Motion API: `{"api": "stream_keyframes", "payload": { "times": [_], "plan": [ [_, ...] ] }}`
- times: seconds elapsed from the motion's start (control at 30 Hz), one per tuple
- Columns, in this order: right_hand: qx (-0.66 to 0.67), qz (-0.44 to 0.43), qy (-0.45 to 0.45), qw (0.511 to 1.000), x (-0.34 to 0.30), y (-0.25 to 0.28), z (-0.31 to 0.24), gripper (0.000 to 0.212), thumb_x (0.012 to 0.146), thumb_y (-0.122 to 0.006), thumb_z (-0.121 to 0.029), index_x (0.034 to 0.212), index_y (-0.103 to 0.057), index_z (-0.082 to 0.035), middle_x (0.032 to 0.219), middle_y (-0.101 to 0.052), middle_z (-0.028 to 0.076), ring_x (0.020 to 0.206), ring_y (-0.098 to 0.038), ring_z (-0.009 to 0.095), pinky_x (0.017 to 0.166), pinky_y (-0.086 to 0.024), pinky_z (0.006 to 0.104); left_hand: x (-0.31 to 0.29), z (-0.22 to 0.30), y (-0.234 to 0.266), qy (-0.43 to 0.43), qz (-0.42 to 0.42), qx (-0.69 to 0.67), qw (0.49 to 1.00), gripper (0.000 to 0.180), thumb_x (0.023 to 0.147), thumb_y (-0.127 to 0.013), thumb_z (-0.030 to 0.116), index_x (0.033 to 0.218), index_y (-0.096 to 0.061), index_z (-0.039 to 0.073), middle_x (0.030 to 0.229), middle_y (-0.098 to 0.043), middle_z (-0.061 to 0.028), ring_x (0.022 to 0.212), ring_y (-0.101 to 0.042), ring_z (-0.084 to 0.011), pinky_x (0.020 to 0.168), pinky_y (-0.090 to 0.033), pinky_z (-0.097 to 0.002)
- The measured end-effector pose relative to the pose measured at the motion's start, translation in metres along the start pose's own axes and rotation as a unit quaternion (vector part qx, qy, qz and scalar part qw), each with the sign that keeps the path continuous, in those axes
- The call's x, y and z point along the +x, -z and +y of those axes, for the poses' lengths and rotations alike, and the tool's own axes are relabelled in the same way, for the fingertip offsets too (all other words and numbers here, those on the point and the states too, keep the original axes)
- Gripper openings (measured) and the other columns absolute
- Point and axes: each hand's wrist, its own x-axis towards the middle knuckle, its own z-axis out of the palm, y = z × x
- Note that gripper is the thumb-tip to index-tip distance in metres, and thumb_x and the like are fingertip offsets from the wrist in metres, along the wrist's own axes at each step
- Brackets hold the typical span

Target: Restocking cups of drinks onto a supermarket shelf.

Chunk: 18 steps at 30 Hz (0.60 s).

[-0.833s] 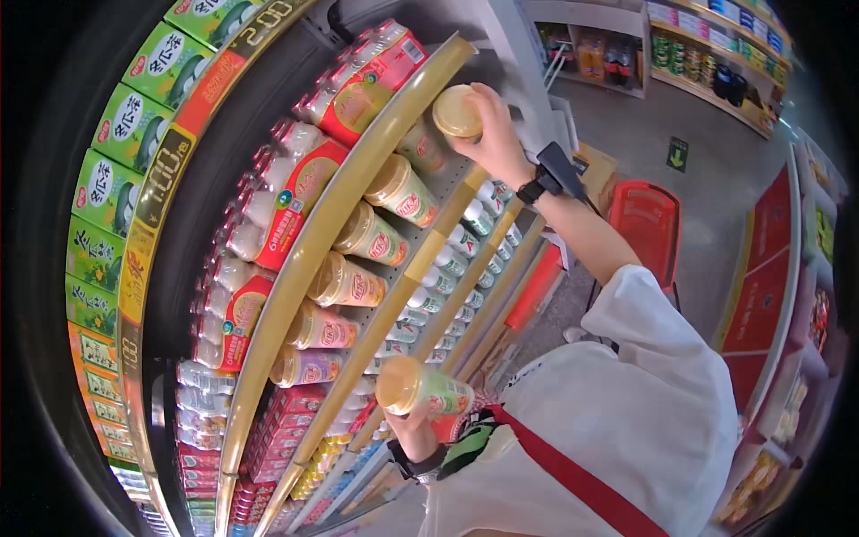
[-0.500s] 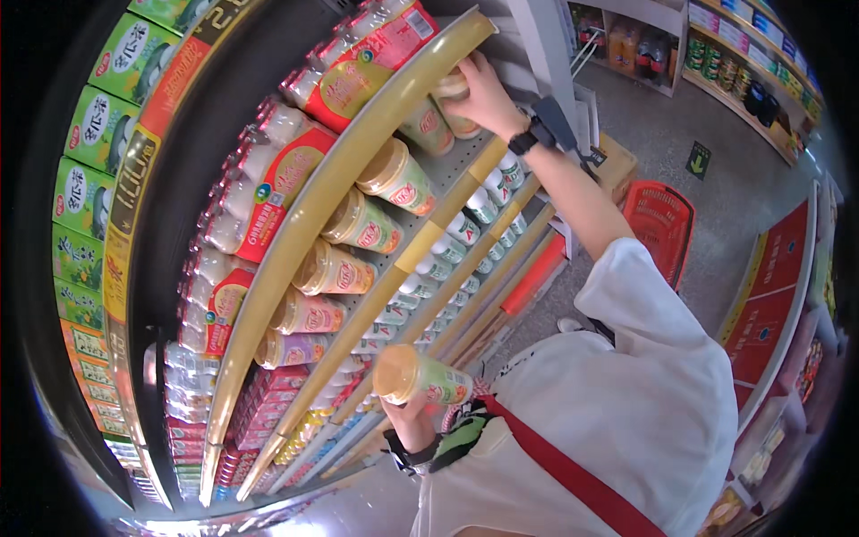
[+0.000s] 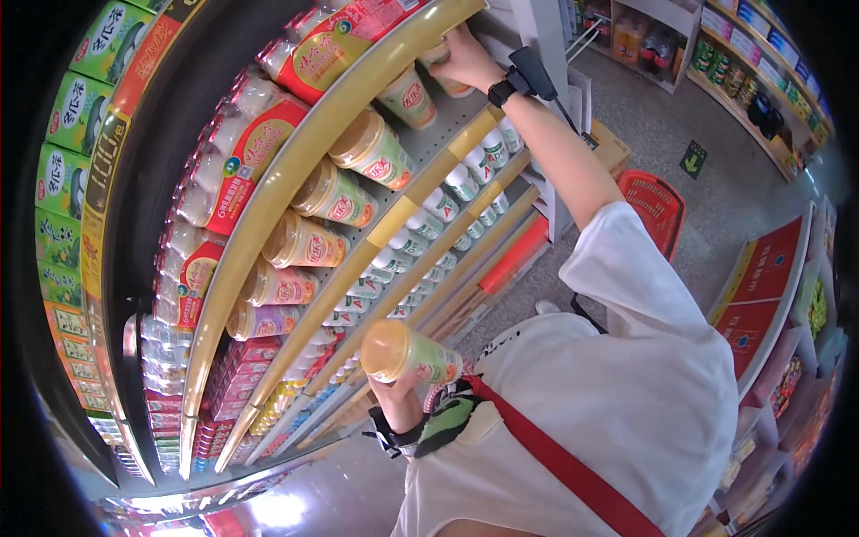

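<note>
My left hand (image 3: pixel 394 391) is closed around a plastic cup (image 3: pixel 436 362) with a broad tan lid, a pale green printed label and a tilted body. It holds the cup before my chest, away from the shelf. My right hand (image 3: pixel 472 61) reaches to the far end of a shelf with its fingers round another lidded cup (image 3: pixel 457 89), partly hidden by the hand and the shelf edge. Beside that cup stands a green-labelled cup (image 3: pixel 410 100). A row of similar cups (image 3: pixel 371 150) runs along the same shelf toward me, with green, orange, pink and purple labels.
A curved gold shelf edge (image 3: pixel 295 166) and red-wrapped bottle packs (image 3: pixel 237 161) lie above the cups. White bottles (image 3: pixel 443 204) fill lower shelves. Green boxes (image 3: pixel 76 112) line the far left. A red basket (image 3: pixel 651 210) rests on the floor (image 3: pixel 658 116), near red-fronted displays (image 3: pixel 761 286).
The view has shifted slightly, so the shelves sit a little further left and higher. My left hand keeps its cup, and my right hand stays on the cup at the shelf's far end.
</note>
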Motion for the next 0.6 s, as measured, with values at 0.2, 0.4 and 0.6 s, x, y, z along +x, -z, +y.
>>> {"api": "stream_keyframes", "payload": {
  "times": [0.2,0.4,0.6],
  "plan": [
    [-0.059,0.127,0.011,0.990,-0.019,0.006,-0.033,0.073,0.059,-0.071,-0.009,0.122,-0.035,-0.004,0.125,-0.036,0.022,0.115,-0.039,0.038,0.091,-0.039,0.0400,0.000,0.000,-0.008,-0.022,-0.005,0.000,1.000,0.065,0.064,-0.061,0.003,0.124,-0.038,0.000,0.118,-0.049,-0.0105,0.109,-0.048,-0.0220,0.095,-0.035,-0.0357],
    [0.011,0.018,-0.034,0.999,-0.053,0.002,-0.083,0.027,0.069,-0.062,-0.011,0.093,-0.054,-0.002,0.091,-0.057,0.016,0.083,-0.056,0.034,0.069,-0.045,0.0409,0.003,0.002,-0.010,-0.010,-0.009,0.021,1.000,0.065,0.062,-0.061,0.000,0.123,-0.039,-0.001,0.116,-0.051,-0.0112,0.106,-0.051,-0.0224,0.094,-0.037,-0.0355],
    [0.013,-0.087,-0.042,0.995,-0.061,-0.039,-0.070,0.014,0.074,-0.057,-0.012,0.082,-0.058,-0.001,0.085,-0.059,0.016,0.075,-0.058,0.034,0.064,-0.046,0.0414,0.002,-0.001,0.000,-0.030,-0.009,-0.019,0.999,0.063,0.062,-0.061,-0.002,0.121,-0.039,-0.001,0.112,-0.053,-0.0103,0.103,-0.052,-0.0220,0.092,-0.039,-0.0349]
  ]
}}
